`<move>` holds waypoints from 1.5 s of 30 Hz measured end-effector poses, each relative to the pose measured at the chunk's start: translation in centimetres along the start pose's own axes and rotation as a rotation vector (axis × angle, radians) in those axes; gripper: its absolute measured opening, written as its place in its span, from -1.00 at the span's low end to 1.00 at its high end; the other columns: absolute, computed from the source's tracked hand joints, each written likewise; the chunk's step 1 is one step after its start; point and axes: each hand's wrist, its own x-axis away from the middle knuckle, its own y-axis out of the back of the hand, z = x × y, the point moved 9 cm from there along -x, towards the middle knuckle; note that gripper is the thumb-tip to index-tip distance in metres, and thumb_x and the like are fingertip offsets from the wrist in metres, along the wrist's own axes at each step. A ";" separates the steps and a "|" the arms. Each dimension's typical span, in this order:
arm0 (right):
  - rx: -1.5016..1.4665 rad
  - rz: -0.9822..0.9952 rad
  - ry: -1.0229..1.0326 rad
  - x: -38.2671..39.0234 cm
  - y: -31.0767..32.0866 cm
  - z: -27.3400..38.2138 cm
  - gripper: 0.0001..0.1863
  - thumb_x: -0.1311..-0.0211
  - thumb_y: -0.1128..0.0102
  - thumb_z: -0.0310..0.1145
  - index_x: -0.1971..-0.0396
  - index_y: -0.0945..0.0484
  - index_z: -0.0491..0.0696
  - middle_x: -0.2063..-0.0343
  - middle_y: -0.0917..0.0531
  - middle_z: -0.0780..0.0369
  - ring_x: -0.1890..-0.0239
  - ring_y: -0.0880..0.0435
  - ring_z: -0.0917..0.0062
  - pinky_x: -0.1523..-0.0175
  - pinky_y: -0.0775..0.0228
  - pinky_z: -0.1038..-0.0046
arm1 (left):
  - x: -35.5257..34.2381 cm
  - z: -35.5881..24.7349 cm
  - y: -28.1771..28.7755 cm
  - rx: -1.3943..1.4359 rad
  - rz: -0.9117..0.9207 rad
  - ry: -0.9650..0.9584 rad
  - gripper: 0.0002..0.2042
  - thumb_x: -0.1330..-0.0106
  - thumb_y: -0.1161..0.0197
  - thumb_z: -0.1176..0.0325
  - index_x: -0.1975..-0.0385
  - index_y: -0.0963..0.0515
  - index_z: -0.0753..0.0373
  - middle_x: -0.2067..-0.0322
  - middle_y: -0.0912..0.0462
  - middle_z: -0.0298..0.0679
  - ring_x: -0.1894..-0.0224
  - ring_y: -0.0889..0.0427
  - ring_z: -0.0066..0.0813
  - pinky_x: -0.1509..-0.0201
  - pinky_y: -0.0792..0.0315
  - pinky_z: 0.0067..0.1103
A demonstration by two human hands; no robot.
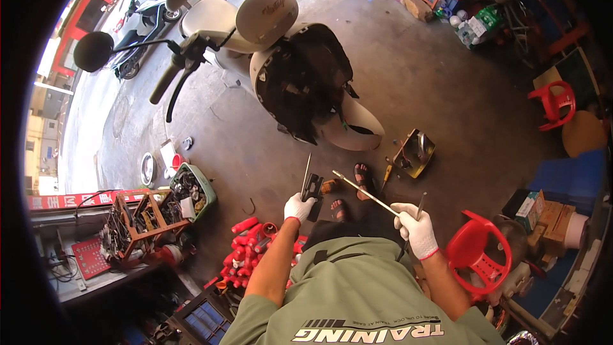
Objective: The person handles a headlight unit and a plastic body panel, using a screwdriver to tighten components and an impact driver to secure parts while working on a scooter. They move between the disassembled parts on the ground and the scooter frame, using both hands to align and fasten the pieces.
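Both my hands wear white knit gloves. My left hand point(299, 208) is closed on a flat black plate-like part point(313, 186), and a thin pointed rod point(308, 167) stands up beside it from the same grip. In my right hand point(416, 232) is a long thin metal rod point(367, 193), slanting up and left. A second, shorter dark tool point(421, 204) sticks up from that fist; its kind is not clear. Ahead of both hands stands a cream scooter point(350, 126), its front showing a dark, exposed-looking area point(303, 83). Neither hand touches it.
A small yellow-edged box point(421, 165) with parts lies on the floor, a yellow-handled tool point(387, 174) beside it. Red bottles point(242, 249) are heaped at my left. A green bin point(205, 185) of parts stands beyond. To my right are red plastic chairs point(476, 252) and cartons point(552, 223).
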 end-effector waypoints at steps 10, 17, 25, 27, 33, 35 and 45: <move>-0.319 -0.314 -0.044 6.9 4.1 -8.1 -0.76 -0.37 -0.07 -0.47 0.04 -0.62 -0.16 0.52 -0.59 0.31 0.69 -0.35 0.77 0.61 -0.13 0.70 | 0.8 -2.7 -5.6 -0.157 0.150 -0.068 -0.55 -0.15 -0.37 0.06 0.05 -0.66 0.23 0.20 -0.75 0.01 0.09 -0.72 -0.06 -0.06 -0.52 -0.34; -0.415 -0.354 -0.052 6.3 8.6 -8.9 -0.78 -0.37 -0.06 -0.49 0.09 -0.64 -0.13 0.52 -0.57 0.35 0.67 -0.36 0.78 0.59 -0.17 0.70 | 0.6 -8.6 -9.9 -0.063 0.200 -0.136 -0.54 -0.16 -0.36 0.05 0.02 -0.66 0.22 0.19 -0.75 0.02 0.06 -0.72 -0.08 -0.08 -0.53 -0.34; -0.467 -0.306 -0.124 0.1 18.3 -8.6 -0.79 -0.38 -0.11 -0.45 0.09 -0.65 -0.13 0.53 -0.58 0.33 0.67 -0.40 0.75 0.60 -0.22 0.66 | -1.9 -9.4 -17.1 0.032 0.180 -0.097 -0.61 -0.16 -0.34 0.16 0.07 -0.67 0.23 0.25 -0.76 -0.03 0.16 -0.76 -0.19 0.00 -0.57 -0.39; -0.472 -0.326 -0.173 -1.9 21.7 -9.1 -0.80 -0.37 -0.11 -0.43 0.11 -0.65 -0.11 0.54 -0.59 0.35 0.68 -0.41 0.76 0.61 -0.23 0.66 | -1.6 -12.8 -19.7 -0.051 0.212 -0.110 -0.63 -0.17 -0.32 0.19 0.08 -0.67 0.26 0.27 -0.76 -0.03 0.19 -0.76 -0.21 0.02 -0.57 -0.40; -0.553 -0.455 -0.269 -5.2 30.4 -12.9 -0.79 -0.38 -0.07 -0.44 0.11 -0.65 -0.09 0.57 -0.56 0.37 0.70 -0.39 0.78 0.64 -0.22 0.68 | -2.6 -20.1 -29.2 -0.104 0.312 -0.069 -0.74 -0.20 -0.30 0.29 0.22 -0.63 0.35 0.39 -0.72 -0.03 0.31 -0.70 -0.25 0.12 -0.53 -0.41; -0.573 -0.501 -0.306 -5.6 32.3 -14.9 -0.80 -0.39 -0.08 -0.44 0.11 -0.64 -0.10 0.57 -0.56 0.37 0.70 -0.40 0.78 0.63 -0.23 0.68 | -3.6 -21.2 -33.5 -0.146 0.349 -0.040 -0.73 -0.21 -0.31 0.27 0.22 -0.63 0.34 0.42 -0.71 -0.06 0.36 -0.69 -0.26 0.16 -0.53 -0.42; -0.699 -0.698 -0.449 -13.2 37.6 -25.7 -0.81 -0.41 -0.08 -0.50 0.08 -0.61 -0.17 0.50 -0.58 0.32 0.62 -0.42 0.75 0.54 -0.25 0.71 | -18.0 -18.9 -59.5 -0.008 0.381 0.162 -0.70 -0.17 -0.29 0.20 0.26 -0.66 0.31 0.41 -0.73 -0.03 0.38 -0.72 -0.21 0.19 -0.56 -0.39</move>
